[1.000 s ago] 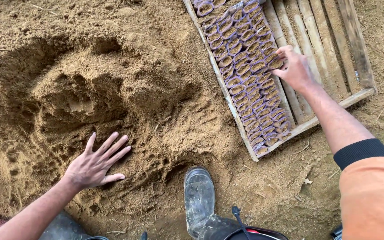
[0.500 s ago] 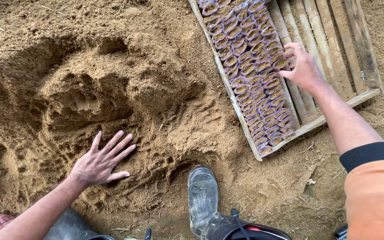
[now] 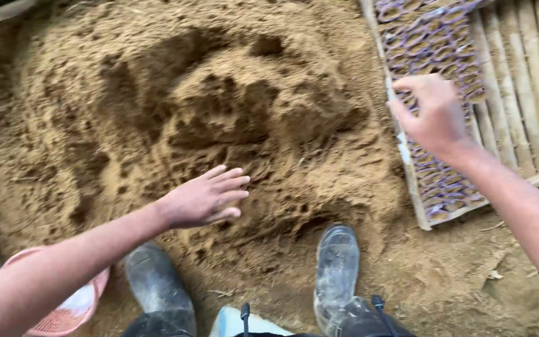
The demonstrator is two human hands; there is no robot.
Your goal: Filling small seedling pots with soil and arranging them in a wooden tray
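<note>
Left hand [image 3: 204, 200] flat, fingers spread, grip wide and empty on soil pile [image 3: 219, 112]. Right hand [image 3: 435, 115] loosely open, empty, over purple seedling pots [image 3: 428, 37] in wooden tray [image 3: 407, 162].

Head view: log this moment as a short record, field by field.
Setting: mound of sandy soil on the ground
Left hand: open, fingers spread, flat on the soil
Right hand: open, over the small filled pots
Pots: packed in rows inside a wooden tray
Feet: two grey boots at the pile's edge
Lower left: pink mesh basket
</note>
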